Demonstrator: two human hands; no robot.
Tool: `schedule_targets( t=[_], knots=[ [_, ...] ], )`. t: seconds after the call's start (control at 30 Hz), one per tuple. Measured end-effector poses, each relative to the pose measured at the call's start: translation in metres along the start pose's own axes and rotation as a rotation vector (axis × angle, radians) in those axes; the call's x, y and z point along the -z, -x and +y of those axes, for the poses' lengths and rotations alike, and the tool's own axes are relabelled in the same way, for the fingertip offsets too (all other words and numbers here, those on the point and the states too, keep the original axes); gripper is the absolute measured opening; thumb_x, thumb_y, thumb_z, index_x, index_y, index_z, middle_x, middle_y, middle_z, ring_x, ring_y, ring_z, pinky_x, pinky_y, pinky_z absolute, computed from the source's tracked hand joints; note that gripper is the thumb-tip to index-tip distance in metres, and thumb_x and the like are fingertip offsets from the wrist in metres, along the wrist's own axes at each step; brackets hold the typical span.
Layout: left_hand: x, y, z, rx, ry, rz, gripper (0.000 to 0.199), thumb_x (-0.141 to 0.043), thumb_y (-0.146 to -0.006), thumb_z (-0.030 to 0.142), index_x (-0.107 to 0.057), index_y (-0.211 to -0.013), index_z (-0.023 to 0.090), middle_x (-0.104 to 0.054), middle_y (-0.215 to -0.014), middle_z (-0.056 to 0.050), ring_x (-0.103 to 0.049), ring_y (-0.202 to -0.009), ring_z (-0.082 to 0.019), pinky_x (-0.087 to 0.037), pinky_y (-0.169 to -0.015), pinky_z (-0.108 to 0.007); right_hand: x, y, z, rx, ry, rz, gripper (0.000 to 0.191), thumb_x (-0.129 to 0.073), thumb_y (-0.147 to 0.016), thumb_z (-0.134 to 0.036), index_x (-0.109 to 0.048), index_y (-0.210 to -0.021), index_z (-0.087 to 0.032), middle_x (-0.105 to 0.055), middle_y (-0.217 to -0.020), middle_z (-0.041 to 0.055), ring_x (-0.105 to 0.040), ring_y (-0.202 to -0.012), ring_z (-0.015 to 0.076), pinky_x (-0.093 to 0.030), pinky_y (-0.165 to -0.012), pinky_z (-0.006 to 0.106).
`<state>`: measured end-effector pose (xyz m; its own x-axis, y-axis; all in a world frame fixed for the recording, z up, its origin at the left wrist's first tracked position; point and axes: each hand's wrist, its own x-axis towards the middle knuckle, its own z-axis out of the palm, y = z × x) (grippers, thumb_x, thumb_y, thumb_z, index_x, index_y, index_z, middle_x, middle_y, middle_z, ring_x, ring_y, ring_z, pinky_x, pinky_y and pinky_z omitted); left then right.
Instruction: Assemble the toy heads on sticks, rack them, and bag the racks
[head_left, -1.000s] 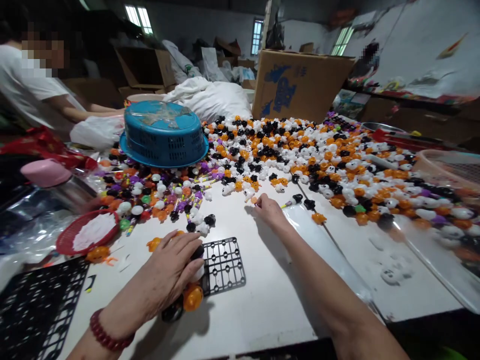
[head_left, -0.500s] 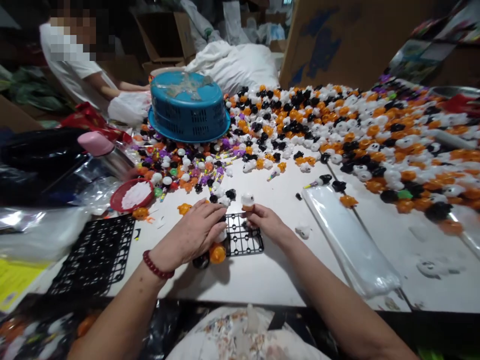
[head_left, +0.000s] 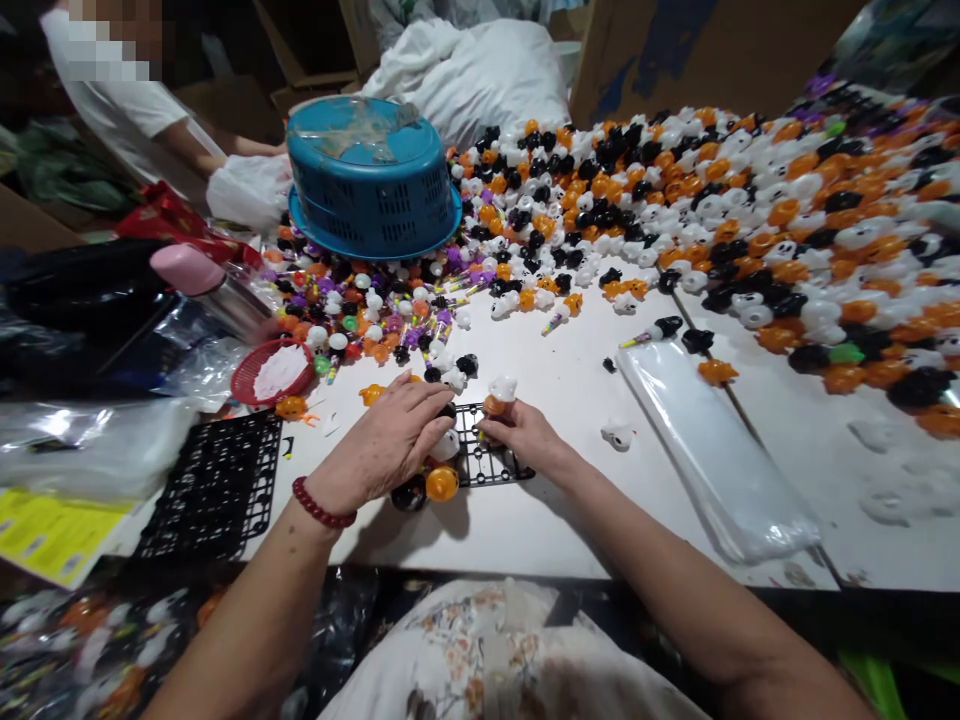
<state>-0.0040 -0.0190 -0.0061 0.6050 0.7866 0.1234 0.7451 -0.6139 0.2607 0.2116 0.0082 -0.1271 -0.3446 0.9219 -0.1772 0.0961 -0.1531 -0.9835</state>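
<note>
A small black plastic grid rack (head_left: 471,470) lies on the white table in front of me. My left hand (head_left: 394,430) lies over its left side, fingers stretched out over a cluster of toy heads. From under that hand show a white head (head_left: 445,446), an orange head (head_left: 442,484) and a black head (head_left: 409,493). My right hand (head_left: 529,437) pinches a small figure-topped stick (head_left: 502,388) between thumb and fingers, above the rack's right part. Its top is white with orange below, and a bit of yellow shows beneath the fingers. Its lower end is hidden.
Piled white, orange and black toy heads (head_left: 705,190) cover the back and right. An upturned blue basket (head_left: 367,190) stands behind smaller coloured pieces. Left are a red basket (head_left: 244,380), a flask (head_left: 217,290) and stacked black racks (head_left: 214,480); right, clear bags (head_left: 712,450). Another person works at back left.
The white-topped piece in my right hand has tilted and turned, and its lower part has come over the rack. My left hand stays over the heads. The view has shifted slightly.
</note>
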Motion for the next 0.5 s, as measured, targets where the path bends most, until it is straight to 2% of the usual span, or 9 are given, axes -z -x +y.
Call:
schedule_targets(
  t=[0.17, 0.33, 0.4, 0.5],
  knots=[
    [-0.003, 0.000, -0.005, -0.006, -0.018, -0.011, 0.040, -0.033, -0.103, 0.032, -0.052, -0.134, 0.014, -0.058, -0.138, -0.012, -0.050, -0.131, -0.022, -0.022, -0.123, -0.053, -0.008, -0.028, -0.004, 0.031, 0.031, 0.036, 0.018, -0.062, -0.085, -0.032, -0.064, -0.087, -0.014, -0.065, -0.075, 0.0019, -0.058, -0.068, 0.0136, -0.048, -0.069, 0.027],
    [-0.007, -0.001, -0.008, -0.008, -0.018, -0.016, 0.040, -0.034, -0.102, 0.031, -0.051, -0.136, 0.016, -0.056, -0.139, -0.012, -0.049, -0.132, -0.023, -0.024, -0.123, -0.055, -0.019, -0.053, -0.022, 0.079, 0.271, 0.005, 0.017, -0.067, -0.084, -0.025, -0.069, -0.098, -0.015, -0.072, -0.092, 0.0049, -0.064, -0.085, 0.0181, -0.049, -0.079, 0.028],
    [-0.006, 0.003, -0.007, 0.005, -0.036, 0.003, 0.041, -0.037, -0.101, 0.031, -0.051, -0.137, 0.017, -0.056, -0.139, -0.012, -0.050, -0.131, -0.024, -0.028, -0.121, -0.055, -0.023, -0.053, -0.030, 0.098, 0.384, -0.019, 0.018, -0.064, -0.083, -0.019, -0.069, -0.099, -0.014, -0.073, -0.096, 0.0073, -0.065, -0.089, 0.0205, -0.049, -0.081, 0.029],
    [-0.004, 0.010, -0.005, 0.033, -0.113, 0.067, 0.041, -0.041, -0.100, 0.032, -0.052, -0.139, 0.023, -0.056, -0.141, -0.010, -0.051, -0.132, -0.027, -0.042, -0.115, -0.050, -0.028, -0.047, -0.036, 0.172, 0.508, -0.046, 0.025, -0.054, -0.080, -0.011, -0.071, -0.098, -0.015, -0.074, -0.098, 0.0089, -0.066, -0.090, 0.0235, -0.049, -0.081, 0.030]
  ],
)
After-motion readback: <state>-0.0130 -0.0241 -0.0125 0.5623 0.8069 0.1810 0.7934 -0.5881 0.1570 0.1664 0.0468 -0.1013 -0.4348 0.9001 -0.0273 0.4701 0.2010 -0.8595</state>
